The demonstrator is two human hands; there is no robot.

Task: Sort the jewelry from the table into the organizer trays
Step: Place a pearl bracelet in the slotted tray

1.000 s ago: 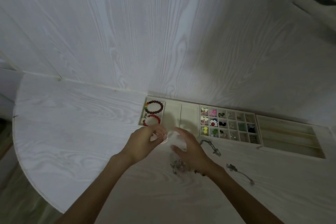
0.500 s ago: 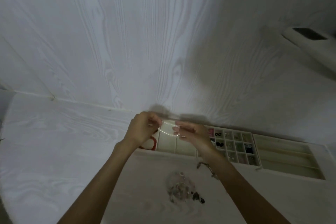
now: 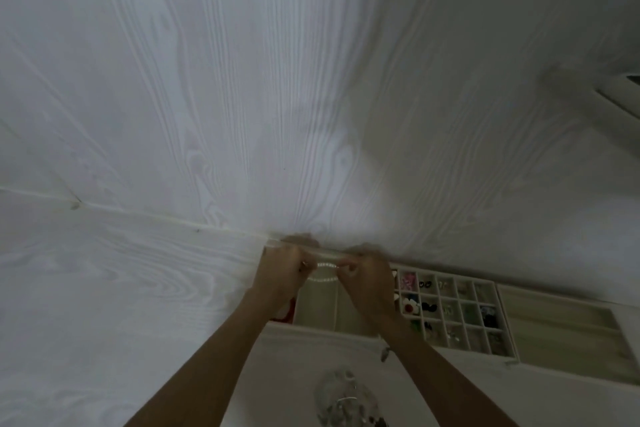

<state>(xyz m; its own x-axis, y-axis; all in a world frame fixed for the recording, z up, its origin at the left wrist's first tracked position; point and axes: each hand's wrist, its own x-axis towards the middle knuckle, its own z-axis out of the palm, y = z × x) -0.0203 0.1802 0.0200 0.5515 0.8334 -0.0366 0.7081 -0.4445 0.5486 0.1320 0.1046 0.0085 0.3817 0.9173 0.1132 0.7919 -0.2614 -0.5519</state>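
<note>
A white pearl bracelet (image 3: 323, 272) hangs stretched between my two hands above the left organizer tray (image 3: 318, 305). My left hand (image 3: 280, 274) pinches its left end and my right hand (image 3: 367, 282) pinches its right end. Both hands hover over the tray's long empty compartments. A red bead bracelet (image 3: 285, 312) peeks out under my left wrist in the tray's left section. The middle tray (image 3: 450, 312) has a grid of small cells with earrings and charms. A heap of loose jewelry (image 3: 346, 406) lies on the table near the bottom edge.
A third tray (image 3: 561, 333) with long empty slots sits at the right. The trays stand against a white wood-grain wall (image 3: 311, 97). A small chain piece (image 3: 385, 354) lies beside my right forearm. A pale object (image 3: 620, 97) juts in at the upper right.
Both hands lifted the pearl bracelet from the jewelry heap and carried it forward over the left tray. The camera tilted up, so the trays now sit lower in view.
</note>
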